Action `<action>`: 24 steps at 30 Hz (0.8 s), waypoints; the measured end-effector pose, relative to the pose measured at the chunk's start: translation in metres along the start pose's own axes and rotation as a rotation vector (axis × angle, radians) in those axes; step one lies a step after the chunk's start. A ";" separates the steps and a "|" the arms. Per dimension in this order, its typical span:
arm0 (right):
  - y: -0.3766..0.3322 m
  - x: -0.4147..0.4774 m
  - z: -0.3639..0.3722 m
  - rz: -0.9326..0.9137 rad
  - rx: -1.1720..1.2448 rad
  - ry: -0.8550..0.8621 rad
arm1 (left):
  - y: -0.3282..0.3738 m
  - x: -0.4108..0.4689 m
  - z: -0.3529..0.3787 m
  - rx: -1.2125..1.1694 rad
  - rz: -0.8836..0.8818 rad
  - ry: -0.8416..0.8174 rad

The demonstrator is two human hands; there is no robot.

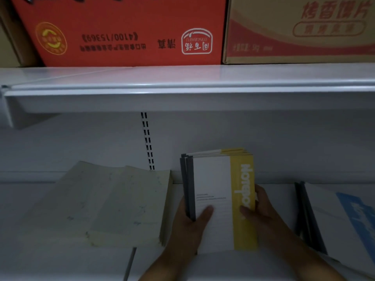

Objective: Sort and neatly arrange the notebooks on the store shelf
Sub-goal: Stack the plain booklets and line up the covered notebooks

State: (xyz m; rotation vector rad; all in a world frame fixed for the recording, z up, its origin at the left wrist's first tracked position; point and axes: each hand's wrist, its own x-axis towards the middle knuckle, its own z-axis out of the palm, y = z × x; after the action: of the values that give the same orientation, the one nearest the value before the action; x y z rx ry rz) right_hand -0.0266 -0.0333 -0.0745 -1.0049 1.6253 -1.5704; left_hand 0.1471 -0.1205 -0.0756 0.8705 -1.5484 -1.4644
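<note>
Both hands clamp the yellow notebook stack [221, 191] at 5 o'clock on lower shelf [40, 260]: L hand [188, 224] on grey spines, R hand [261, 207] on yellow edge; best to tap edges flush w/ even squeeze, btwn pale stack [105, 201] & blue stack [343, 226].

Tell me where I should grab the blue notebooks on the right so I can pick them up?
Take the blue notebooks by their dark grey spine edge, coming in from the left. That edge faces the open shelf gap beside the yellow stack, so fingers can probably slide under there. The spine binds each notebook's pages, so they should not fan open. The stack's right side runs out of view.
</note>
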 end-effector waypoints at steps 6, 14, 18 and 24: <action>0.000 -0.001 0.034 0.202 -0.029 0.147 | 0.017 -0.007 -0.018 0.541 0.279 0.096; -0.017 0.031 0.071 0.358 -0.286 0.055 | 0.026 -0.009 -0.035 1.273 0.291 -0.566; -0.025 0.031 0.065 0.285 -0.828 0.034 | 0.028 -0.008 -0.037 1.336 0.257 -0.557; -0.014 -0.008 0.056 0.230 -0.542 0.091 | 0.036 -0.002 -0.041 1.424 0.213 -0.605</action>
State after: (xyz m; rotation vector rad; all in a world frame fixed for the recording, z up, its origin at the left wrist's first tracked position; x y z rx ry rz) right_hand 0.0268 -0.0538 -0.0647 -0.9723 2.2086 -1.0556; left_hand 0.1869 -0.1339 -0.0407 0.9360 -3.0813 -0.2378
